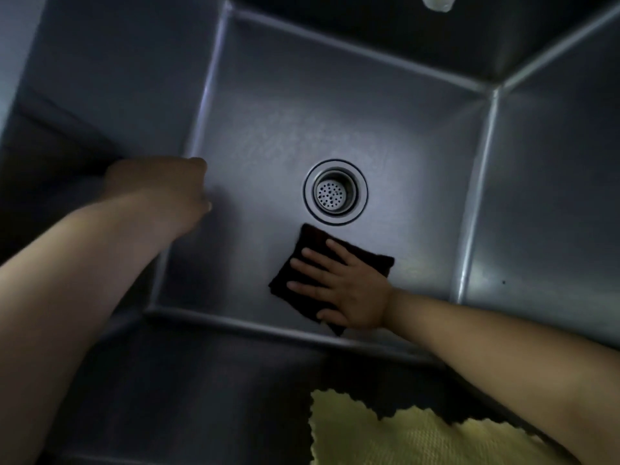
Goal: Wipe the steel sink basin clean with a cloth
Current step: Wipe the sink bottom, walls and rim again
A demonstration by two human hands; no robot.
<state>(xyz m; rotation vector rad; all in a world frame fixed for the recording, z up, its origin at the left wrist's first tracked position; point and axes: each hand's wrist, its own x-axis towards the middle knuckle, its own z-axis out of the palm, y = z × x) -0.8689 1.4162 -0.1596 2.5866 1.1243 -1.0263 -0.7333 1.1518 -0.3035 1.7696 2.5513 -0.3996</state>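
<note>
A deep steel sink basin (335, 105) fills the view, with a round perforated drain strainer (334, 192) in the middle of its floor. A dark folded cloth (310, 245) lies flat on the basin floor just in front of the drain. My right hand (342, 285) presses down on the cloth with fingers spread flat. My left hand (161, 193) hovers at the basin's left wall with its fingers curled in and nothing visible in it.
A yellow cloth (402, 437) with a scalloped edge hangs over the sink's near rim at the bottom right. The tip of a faucet spout (437, 1) shows at the top edge above the back wall.
</note>
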